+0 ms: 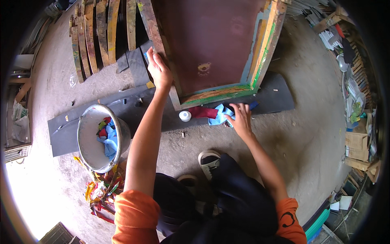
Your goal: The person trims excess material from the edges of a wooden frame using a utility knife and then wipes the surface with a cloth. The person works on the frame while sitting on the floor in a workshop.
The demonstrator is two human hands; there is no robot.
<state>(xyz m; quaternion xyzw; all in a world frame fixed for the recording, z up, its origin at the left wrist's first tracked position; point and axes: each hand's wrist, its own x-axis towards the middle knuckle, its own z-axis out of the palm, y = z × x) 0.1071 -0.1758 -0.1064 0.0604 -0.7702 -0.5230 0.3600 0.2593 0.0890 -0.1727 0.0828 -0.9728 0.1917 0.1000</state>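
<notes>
A wooden-framed printing screen (215,95) with dark maroon mesh leans up at the far middle, its wood stained green, blue and orange. A small bear-face picture (204,69) shows on the mesh. My left hand (159,73) is closed on the screen's left rail, thumb up. By the lower rail, my right hand (242,121) is at the edge of a crumpled light blue cloth (219,115), thumb and fingers apart and curved. A dark red cloth (203,112) lies beside it. Left of that stands a small white bottle (185,116).
A dark board (65,140) lies on the concrete floor (162,156) under these things. At left a metal bucket (87,138) holds coloured cloth scraps, with a tangle of colourful strips (101,191) below. Paint-stained wooden slats (89,40) stand far left; stacked clutter (357,142) lines the right.
</notes>
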